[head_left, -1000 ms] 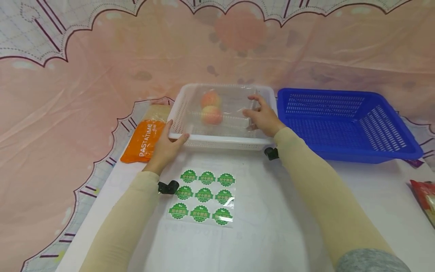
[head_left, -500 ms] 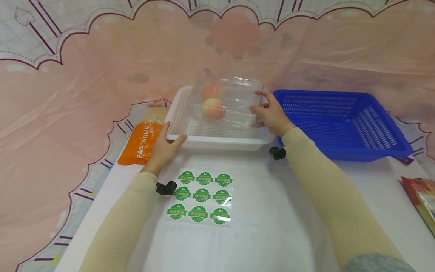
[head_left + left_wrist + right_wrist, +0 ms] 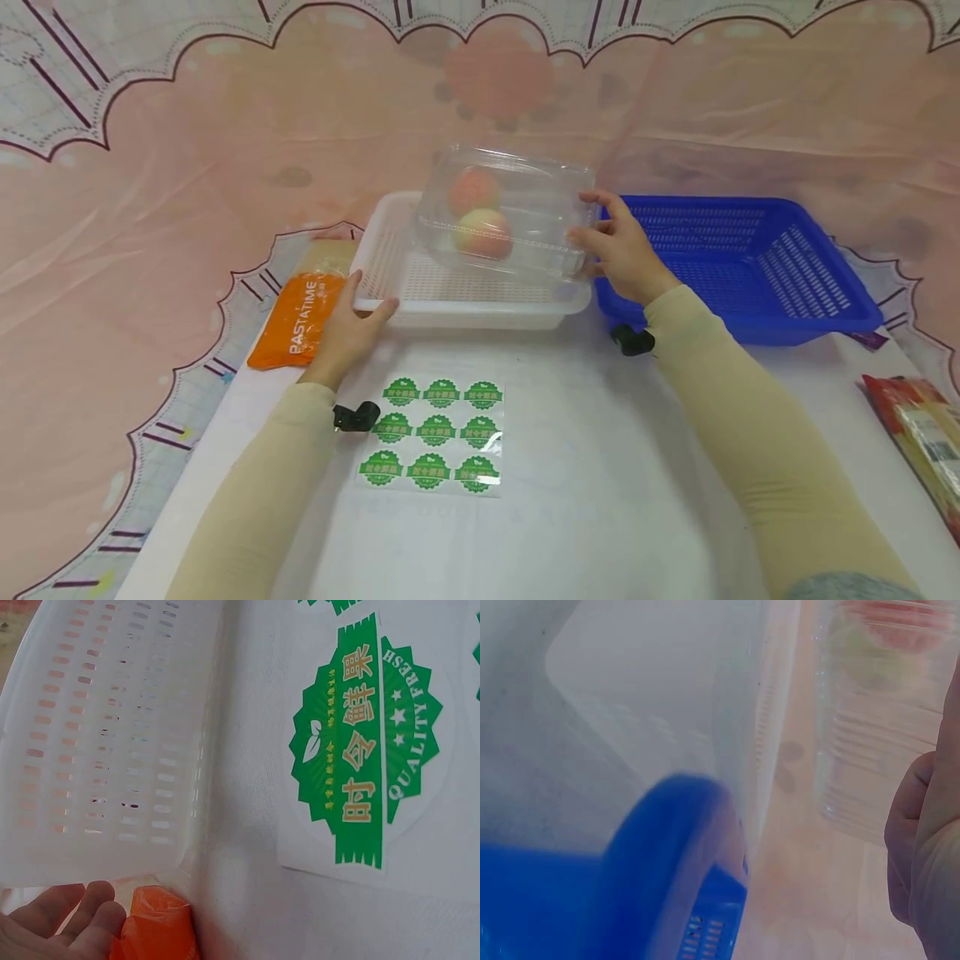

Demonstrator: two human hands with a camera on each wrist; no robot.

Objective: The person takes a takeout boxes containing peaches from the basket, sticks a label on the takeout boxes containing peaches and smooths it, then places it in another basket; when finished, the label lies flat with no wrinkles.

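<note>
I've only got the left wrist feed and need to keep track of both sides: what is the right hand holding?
Observer: From the head view, the right hand grips one end of a clear plastic box.
Operator: Anything inside the box?
Observer: Yes, two round, red-and-yellow fruits show through it.
Operator: I can also see some green stickers, but my picture cuts most of them off. How many are there?
Observer: The head view shows nine, in three rows of three.
</note>
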